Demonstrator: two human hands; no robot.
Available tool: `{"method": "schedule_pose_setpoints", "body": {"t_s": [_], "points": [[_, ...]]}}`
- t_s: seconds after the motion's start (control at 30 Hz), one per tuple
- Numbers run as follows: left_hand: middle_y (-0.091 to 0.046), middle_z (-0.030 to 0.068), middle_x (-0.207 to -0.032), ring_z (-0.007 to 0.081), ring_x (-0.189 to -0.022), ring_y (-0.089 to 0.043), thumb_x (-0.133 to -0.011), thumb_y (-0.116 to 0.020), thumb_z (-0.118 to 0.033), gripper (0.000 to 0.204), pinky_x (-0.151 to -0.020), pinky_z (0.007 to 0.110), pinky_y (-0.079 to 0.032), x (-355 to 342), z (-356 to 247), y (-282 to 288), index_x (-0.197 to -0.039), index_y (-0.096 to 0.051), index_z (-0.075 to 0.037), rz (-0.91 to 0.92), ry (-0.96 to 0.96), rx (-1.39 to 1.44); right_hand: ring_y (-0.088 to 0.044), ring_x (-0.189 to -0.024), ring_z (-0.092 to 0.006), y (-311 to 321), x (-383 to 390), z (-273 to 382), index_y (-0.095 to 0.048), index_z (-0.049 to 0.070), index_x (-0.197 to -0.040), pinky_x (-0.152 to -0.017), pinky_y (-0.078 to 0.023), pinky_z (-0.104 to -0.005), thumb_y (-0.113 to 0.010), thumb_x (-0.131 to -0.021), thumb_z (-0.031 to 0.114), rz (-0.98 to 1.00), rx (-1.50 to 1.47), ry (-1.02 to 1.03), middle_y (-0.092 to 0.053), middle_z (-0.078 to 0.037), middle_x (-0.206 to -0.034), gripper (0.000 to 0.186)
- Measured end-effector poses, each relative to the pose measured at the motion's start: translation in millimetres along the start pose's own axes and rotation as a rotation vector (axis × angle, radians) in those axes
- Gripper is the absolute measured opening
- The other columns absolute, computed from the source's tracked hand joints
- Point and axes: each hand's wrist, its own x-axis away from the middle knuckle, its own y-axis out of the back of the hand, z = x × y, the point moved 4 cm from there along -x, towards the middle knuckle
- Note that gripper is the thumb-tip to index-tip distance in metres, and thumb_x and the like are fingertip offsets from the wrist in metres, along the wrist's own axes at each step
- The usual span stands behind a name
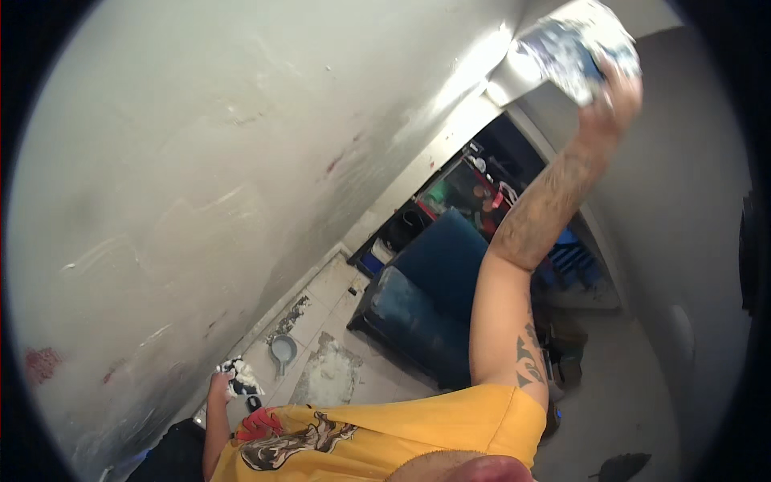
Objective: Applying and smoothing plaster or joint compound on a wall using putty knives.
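My right hand is raised high at the top right and grips a crumpled white and blue cloth pressed against the upper wall near the ceiling corner. Down at the lower left, my left hand hangs beside my body and holds a small crumpled white and dark rag. The pale plastered wall fills the left half of the view. My yellow printed shirt shows along the bottom edge.
A blue sofa stands on the tiled floor below. A grey pan lies on the floor by the wall, beside a patch of broken tile. Dark cluttered shelves stand past the sofa. A doorway frame runs down the right.
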Motion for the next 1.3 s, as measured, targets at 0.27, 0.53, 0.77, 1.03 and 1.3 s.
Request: {"method": "schedule_pose_setpoints", "body": {"t_s": [0.27, 0.53, 0.77, 1.03, 1.3], "points": [[-0.054, 0.0069, -0.081, 0.0161, -0.071, -0.054, -0.07, -0.054, -0.01, 0.021, -0.065, 0.03, -0.045, 132, -61, -94, -0.089, -0.051, -0.001, 0.167, -0.269, -0.174, -0.036, -0.107, -0.0284, 17, 195, 216, -0.024, -0.009, -0.117, -0.092, -0.027, -0.0395, -0.041, -0.062, -0.011, -0.631, -1.199, -1.319, -0.034, -0.021, -0.117, 0.058], [-0.056, 0.0075, -0.083, 0.0138, -0.074, -0.055, -0.073, -0.048, -0.003, 0.018, -0.065, 0.025, -0.045, 229, -138, -307, -0.089, -0.051, 0.003, 0.306, -0.471, -0.06, -0.049, -0.09, -0.0168, -6, 306, 303, -0.032, -0.004, -0.11, -0.076, -0.042, -0.0247, -0.049, -0.064, -0.012, -0.605, -1.316, -1.904, -0.045, -0.011, -0.104, 0.049], [-0.056, 0.0095, -0.082, 0.0155, -0.068, -0.056, -0.074, -0.046, -0.002, 0.016, -0.063, 0.027, -0.046, 189, -136, -356, -0.087, -0.051, 0.004, 0.322, -0.407, -0.1, -0.049, -0.089, -0.0179, -16, 323, 337, -0.038, -0.005, -0.106, -0.079, -0.04, -0.027, -0.053, -0.065, -0.005, -0.281, -1.11, -1.767, -0.048, -0.013, -0.101, 0.043], [-0.056, 0.0096, -0.078, 0.0168, -0.067, -0.056, -0.073, -0.046, 0.001, 0.012, -0.061, 0.029, -0.047, 185, -104, -343, -0.083, -0.052, 0.005, 0.406, -0.416, -0.053, -0.042, -0.096, -0.0279, -7, 325, 385, -0.041, 0.001, -0.105, -0.079, -0.037, -0.032, -0.046, -0.056, -0.01, 0.045, -1.035, -1.355, -0.041, -0.018, -0.103, 0.05], [-0.056, 0.0109, -0.078, 0.0179, -0.067, -0.056, -0.072, -0.046, 0.003, 0.014, -0.061, 0.029, -0.047, 175, -82, -304, -0.083, -0.051, 0.008, 0.291, -0.328, -0.038, -0.044, -0.09, -0.0331, -7, 344, 425, -0.048, 0.004, -0.096, -0.077, -0.037, -0.034, -0.052, -0.051, -0.01, 0.285, -0.976, -1.324, -0.043, -0.017, -0.098, 0.047]]}}
